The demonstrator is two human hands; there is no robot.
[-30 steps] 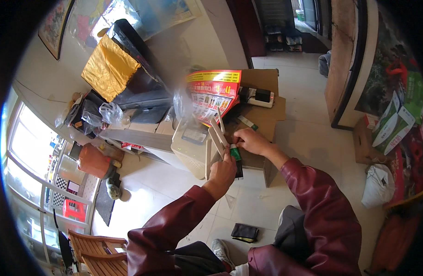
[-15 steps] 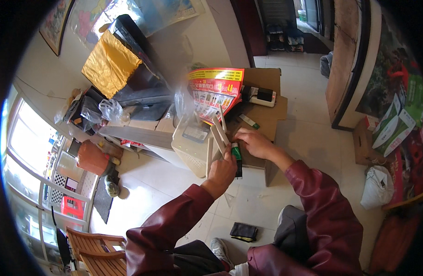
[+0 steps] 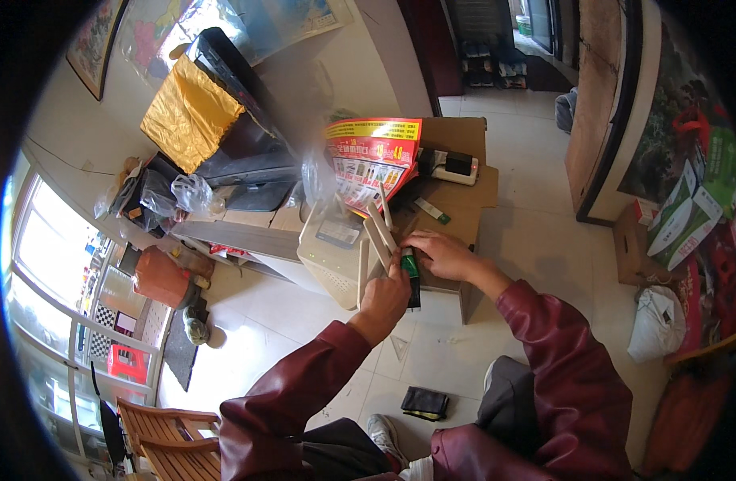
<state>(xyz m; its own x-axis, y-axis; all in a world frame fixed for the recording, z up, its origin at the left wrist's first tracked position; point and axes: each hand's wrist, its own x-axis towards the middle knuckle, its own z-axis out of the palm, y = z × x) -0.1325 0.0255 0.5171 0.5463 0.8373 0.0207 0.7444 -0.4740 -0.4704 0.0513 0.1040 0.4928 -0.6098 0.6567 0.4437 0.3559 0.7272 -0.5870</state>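
Over the front edge of the cardboard, my left hand [image 3: 384,298] is closed on a slim green-and-black packet [image 3: 411,264], which stands roughly upright. My right hand [image 3: 441,255] has its fingers bent and pressed together at the packet's top end; whatever is between them is hidden. Just left of my left hand is a white router [image 3: 329,268] with several raised antennas, and my left fingers are close to these. Beyond my right hand a small white-and-green box [image 3: 432,210] lies on the brown cardboard [image 3: 464,136].
A red-and-yellow flyer [image 3: 376,156] lies beside a white device with a black part [image 3: 454,166]. A monitor [image 3: 235,88] draped with gold cloth stands back left. On the floor lies a dark folded item [image 3: 425,403]. A wooden chair [image 3: 171,437] stands lower left, a white sack [image 3: 657,325] at right.
My right hand has shifted slightly left, its fingertips now at the packet's top end. My left hand has barely moved and keeps its hold on the packet.
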